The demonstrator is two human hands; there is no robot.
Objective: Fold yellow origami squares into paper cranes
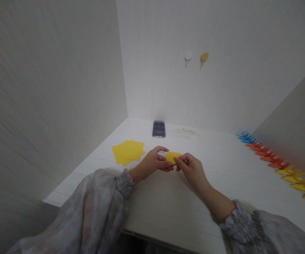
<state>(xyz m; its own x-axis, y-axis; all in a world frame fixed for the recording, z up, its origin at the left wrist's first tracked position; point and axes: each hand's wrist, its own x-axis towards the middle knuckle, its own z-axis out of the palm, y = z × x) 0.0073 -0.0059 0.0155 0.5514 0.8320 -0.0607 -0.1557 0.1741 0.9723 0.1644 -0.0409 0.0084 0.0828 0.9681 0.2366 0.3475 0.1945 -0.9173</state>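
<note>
The left sleeve (96, 203) is loose and full, in light grey fabric with cloudy, mottled patterning and a muted pinkish-brown streak running lengthwise. The right sleeve (281, 227) is of similar mottled grey cloth, equally roomy. Both narrow into 2 gathered cuffs: the left cuff (126, 183) and the right cuff (239, 222) are puckered in tight, fine ridges, each with a small ruffled edge. The left hand (153, 160) and right hand (193, 167) are bare.
</note>
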